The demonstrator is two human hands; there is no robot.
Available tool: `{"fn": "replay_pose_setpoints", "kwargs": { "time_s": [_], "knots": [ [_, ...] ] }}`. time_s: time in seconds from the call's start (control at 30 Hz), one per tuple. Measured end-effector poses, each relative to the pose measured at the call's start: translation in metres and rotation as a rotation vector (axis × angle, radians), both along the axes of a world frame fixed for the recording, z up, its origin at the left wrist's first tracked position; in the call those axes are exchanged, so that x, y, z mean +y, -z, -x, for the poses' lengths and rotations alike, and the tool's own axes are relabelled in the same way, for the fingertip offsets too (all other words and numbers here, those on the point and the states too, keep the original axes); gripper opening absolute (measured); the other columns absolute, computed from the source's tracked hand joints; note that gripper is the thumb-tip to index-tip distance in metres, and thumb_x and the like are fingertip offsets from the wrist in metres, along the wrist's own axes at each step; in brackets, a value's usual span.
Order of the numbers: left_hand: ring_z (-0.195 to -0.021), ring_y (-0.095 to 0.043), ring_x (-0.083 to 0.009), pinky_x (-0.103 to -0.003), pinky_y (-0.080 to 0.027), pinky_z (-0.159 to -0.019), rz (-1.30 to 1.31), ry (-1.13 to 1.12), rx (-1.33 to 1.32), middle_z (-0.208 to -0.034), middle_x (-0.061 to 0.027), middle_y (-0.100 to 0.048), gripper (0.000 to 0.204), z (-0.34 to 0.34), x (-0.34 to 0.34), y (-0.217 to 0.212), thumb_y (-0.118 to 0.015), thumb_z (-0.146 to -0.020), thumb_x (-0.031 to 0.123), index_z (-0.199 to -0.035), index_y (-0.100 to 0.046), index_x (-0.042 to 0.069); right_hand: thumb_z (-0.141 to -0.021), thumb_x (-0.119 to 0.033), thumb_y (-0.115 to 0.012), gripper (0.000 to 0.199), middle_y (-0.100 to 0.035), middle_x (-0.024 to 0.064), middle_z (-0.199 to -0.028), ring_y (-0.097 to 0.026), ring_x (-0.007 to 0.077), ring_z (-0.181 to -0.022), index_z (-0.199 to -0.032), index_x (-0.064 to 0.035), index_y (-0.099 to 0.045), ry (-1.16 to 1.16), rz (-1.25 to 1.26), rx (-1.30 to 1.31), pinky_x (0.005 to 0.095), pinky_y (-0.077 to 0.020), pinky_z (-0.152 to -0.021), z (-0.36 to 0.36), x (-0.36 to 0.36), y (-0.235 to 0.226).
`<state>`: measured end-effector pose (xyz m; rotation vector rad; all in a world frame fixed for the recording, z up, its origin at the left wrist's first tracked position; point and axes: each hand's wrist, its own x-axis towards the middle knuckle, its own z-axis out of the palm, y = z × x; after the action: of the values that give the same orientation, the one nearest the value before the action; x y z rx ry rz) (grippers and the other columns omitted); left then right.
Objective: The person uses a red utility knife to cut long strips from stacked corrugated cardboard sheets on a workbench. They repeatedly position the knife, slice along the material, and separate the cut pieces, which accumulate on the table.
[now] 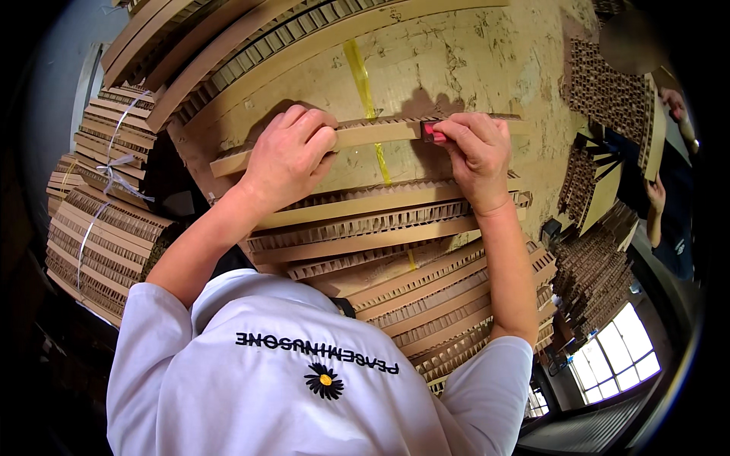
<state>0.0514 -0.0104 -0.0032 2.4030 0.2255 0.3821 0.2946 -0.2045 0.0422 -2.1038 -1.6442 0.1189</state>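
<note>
Near side of bench [471, 64]: honeycomb strips [365, 222] lie in rows; rec. keeping wrists off them. Mid-bench: one cardboard strip [376, 134] runs crosswise, its L end nr bench L edge. L hand [293, 148]: fingers curl over strip, thumb on near side; rec. steady, light pressure so core doesn't crush. R hand [480, 152]: thumb & index pinch small red piece [435, 132], which sits against strip R of its middle; rec. keeping piece square to strip w/ L hand bracing. Strip runs under L fingers, lies exposed btwn hands; R fingertips are at the piece, direct contact w/ strip can't be confirmed. Beyond: yellow tape [357, 72], then more strips [262, 49] toward far L corner.
</note>
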Motion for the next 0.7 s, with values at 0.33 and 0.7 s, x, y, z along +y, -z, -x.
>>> {"fn": "replay_pose_setpoints", "kwargs": {
  "time_s": [0.33, 0.7],
  "knots": [
    [-0.096, -0.064, -0.035, -0.043, -0.054, -0.081, -0.056, -0.054, -0.077, -0.11, -0.0125, -0.066, 0.026, -0.003, 0.012, -0.004, -0.078, -0.077, -0.002, -0.094, -0.059, 0.003, -0.087, 0.0, -0.082, 0.022, -0.074, 0.0044, -0.103, -0.068, 0.0209, -0.094, -0.106, -0.0089, -0.078, 0.279, -0.247, 0.31, 0.0332, -0.0504, -0.087, 0.003, -0.016, -0.014],
    [-0.098, -0.06, -0.0364, -0.046, -0.05, -0.081, 0.02, 0.107, 0.101, -0.106, -0.0145, -0.06, 0.03, 0.001, -0.036, -0.036, -0.083, -0.08, 0.015, -0.1, -0.061, 0.006, -0.092, 0.002, -0.081, 0.016, -0.068, 0.0052, -0.106, -0.063, 0.0154, -0.098, -0.107, 0.0014, -0.074, 0.64, -0.172, 0.433, 0.0278, -0.0505, -0.088, 0.013, -0.11, -0.062]
  ]
}}
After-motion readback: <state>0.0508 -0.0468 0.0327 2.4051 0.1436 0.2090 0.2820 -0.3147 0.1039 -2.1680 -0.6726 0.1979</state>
